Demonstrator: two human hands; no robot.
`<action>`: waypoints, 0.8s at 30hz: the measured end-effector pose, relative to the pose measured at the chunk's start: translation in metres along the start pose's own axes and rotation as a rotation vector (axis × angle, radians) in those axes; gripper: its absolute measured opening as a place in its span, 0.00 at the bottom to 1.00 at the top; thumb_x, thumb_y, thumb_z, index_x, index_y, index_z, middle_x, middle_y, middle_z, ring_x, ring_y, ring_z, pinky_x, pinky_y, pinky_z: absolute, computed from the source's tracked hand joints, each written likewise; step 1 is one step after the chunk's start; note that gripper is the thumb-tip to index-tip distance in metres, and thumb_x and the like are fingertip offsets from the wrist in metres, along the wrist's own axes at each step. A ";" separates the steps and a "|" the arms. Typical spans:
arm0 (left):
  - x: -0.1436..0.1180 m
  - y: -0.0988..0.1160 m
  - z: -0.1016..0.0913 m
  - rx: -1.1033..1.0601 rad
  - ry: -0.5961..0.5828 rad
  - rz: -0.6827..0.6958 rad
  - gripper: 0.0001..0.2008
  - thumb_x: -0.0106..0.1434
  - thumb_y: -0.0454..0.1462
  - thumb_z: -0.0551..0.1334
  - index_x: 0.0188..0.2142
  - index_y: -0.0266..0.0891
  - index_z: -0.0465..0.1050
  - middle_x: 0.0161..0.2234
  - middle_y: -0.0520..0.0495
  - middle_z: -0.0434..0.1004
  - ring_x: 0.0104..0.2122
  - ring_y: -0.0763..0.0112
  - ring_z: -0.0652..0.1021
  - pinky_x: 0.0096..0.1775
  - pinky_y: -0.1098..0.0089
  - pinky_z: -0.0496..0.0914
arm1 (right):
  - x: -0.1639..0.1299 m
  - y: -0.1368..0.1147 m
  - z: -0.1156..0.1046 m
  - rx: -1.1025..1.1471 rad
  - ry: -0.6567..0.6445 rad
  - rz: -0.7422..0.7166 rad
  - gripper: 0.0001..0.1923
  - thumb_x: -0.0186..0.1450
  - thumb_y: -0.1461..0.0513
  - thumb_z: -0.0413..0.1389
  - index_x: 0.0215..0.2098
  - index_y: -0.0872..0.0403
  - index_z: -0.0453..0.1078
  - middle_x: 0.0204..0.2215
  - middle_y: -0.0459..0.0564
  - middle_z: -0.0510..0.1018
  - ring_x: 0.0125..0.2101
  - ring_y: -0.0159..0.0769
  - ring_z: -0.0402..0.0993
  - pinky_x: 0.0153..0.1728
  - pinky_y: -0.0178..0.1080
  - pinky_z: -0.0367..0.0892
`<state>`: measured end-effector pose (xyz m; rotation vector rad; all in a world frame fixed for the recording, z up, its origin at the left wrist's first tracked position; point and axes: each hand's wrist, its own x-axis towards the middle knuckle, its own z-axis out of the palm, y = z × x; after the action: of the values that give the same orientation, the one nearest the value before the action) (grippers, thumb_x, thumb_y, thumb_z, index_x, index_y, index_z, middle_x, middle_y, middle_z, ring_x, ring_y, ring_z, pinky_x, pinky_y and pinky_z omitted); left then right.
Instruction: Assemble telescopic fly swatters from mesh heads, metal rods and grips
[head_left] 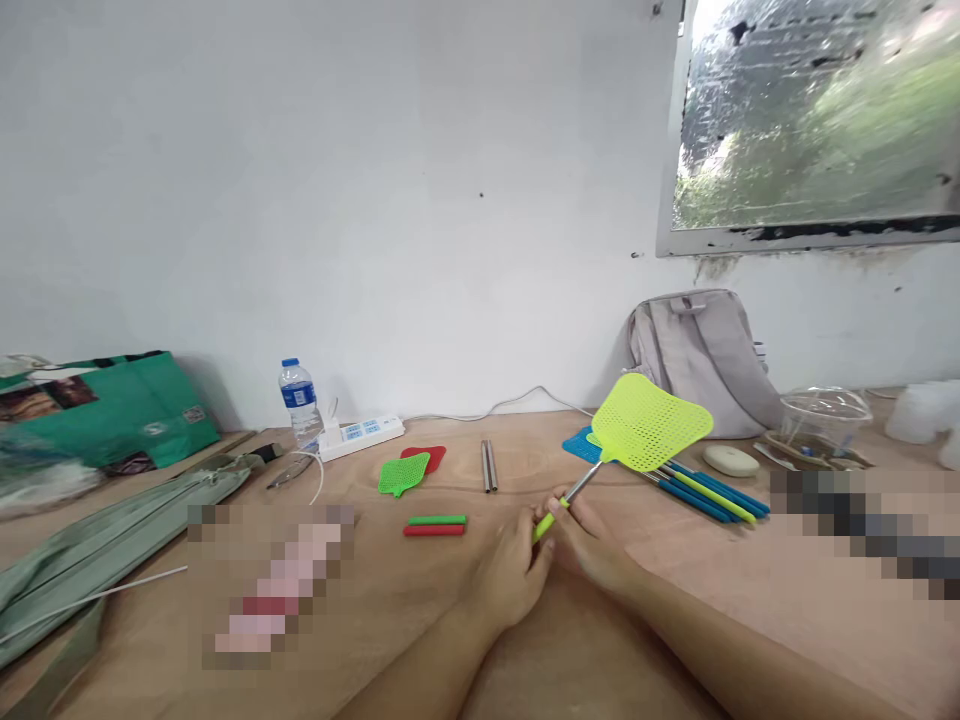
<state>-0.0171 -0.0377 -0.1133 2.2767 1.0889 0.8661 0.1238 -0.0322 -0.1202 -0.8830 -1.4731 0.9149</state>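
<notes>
Both my hands hold a yellow-green fly swatter (pixel 649 424) above the wooden table (pixel 420 590). My left hand (pixel 512 570) grips its yellow-green handle end. My right hand (pixel 589 540) pinches the metal rod just above the handle. The swatter's mesh head tilts up to the right, in front of a grey backpack (pixel 705 350).
Loose green (pixel 403 473) and red (pixel 429 455) swatter heads, green and red handle sleeves (pixel 435 525), two metal rods (pixel 489 465) and a bundle of blue assembled swatters (pixel 709 492) lie on the table. A water bottle (pixel 301 402), power strip (pixel 361 436), green bag (pixel 112 405) and plastic container (pixel 823 420) stand behind.
</notes>
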 end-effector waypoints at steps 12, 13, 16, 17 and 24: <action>-0.007 -0.041 -0.043 0.363 0.358 0.066 0.06 0.55 0.31 0.50 0.32 0.39 0.63 0.30 0.46 0.69 0.33 0.65 0.69 0.37 0.64 0.63 | 0.026 0.021 -0.141 -1.013 0.136 -0.197 0.12 0.58 0.56 0.48 0.38 0.53 0.58 0.30 0.51 0.71 0.32 0.38 0.69 0.33 0.38 0.63; -0.009 -0.044 -0.046 0.388 0.366 0.068 0.06 0.54 0.31 0.50 0.31 0.39 0.63 0.30 0.47 0.69 0.33 0.65 0.69 0.36 0.65 0.62 | 0.027 0.025 -0.154 -1.064 0.143 -0.193 0.10 0.57 0.57 0.49 0.36 0.52 0.58 0.30 0.50 0.71 0.31 0.38 0.69 0.32 0.38 0.63; -0.010 -0.051 -0.056 0.398 0.400 0.056 0.05 0.53 0.31 0.50 0.30 0.39 0.62 0.29 0.47 0.68 0.33 0.65 0.69 0.36 0.65 0.62 | 0.026 0.035 -0.187 -1.199 0.148 -0.213 0.09 0.55 0.58 0.50 0.33 0.52 0.59 0.29 0.50 0.71 0.29 0.37 0.69 0.30 0.36 0.63; -0.009 -0.053 -0.059 0.385 0.415 0.046 0.05 0.53 0.31 0.50 0.30 0.39 0.61 0.29 0.48 0.67 0.33 0.65 0.69 0.36 0.65 0.62 | 0.026 0.037 -0.194 -1.241 0.164 -0.200 0.08 0.55 0.57 0.50 0.32 0.51 0.59 0.29 0.49 0.72 0.28 0.37 0.69 0.29 0.36 0.62; -0.001 -0.067 -0.079 0.273 0.557 -0.138 0.06 0.51 0.31 0.51 0.30 0.39 0.60 0.28 0.50 0.66 0.31 0.68 0.68 0.35 0.67 0.62 | 0.026 0.039 -0.203 -1.424 0.193 -0.144 0.12 0.61 0.61 0.44 0.39 0.53 0.65 0.33 0.53 0.75 0.30 0.39 0.71 0.30 0.37 0.62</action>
<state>-0.1075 0.0105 -0.1020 2.1849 1.6702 1.4159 0.3248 0.0208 -0.1322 -1.7385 -1.8912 -0.5044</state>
